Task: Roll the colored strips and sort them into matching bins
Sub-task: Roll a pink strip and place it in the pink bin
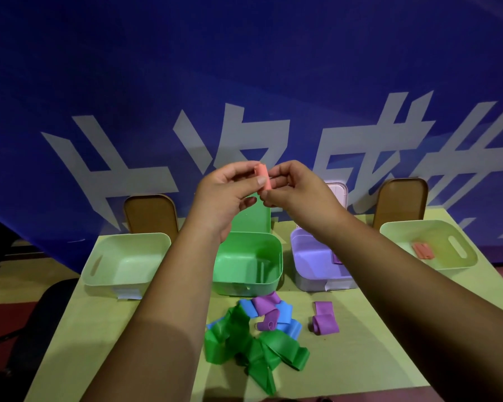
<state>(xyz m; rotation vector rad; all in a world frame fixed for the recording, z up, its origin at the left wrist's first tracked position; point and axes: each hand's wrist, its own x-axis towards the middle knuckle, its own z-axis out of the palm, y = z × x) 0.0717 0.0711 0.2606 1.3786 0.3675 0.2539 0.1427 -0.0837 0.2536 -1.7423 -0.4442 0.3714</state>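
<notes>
Single view: a wide-angle camera worn on the person's head looks forward and down onto the yellow-green table (331, 372), near enough that the table's near edge lies at the bottom border and its far edge crosses just below mid-height. The centre of the view falls where the left hand (224, 195) and right hand (299, 192) pinch a pink strip (264, 177), raised above the green bin (253, 250) at the table's far edge. Beyond that edge a blue banner (244, 68) fills the upper half, its white lettering tilted and curved.

White Chinese characters (360, 132), "成" among them, on blue banner (244, 68)
</notes>
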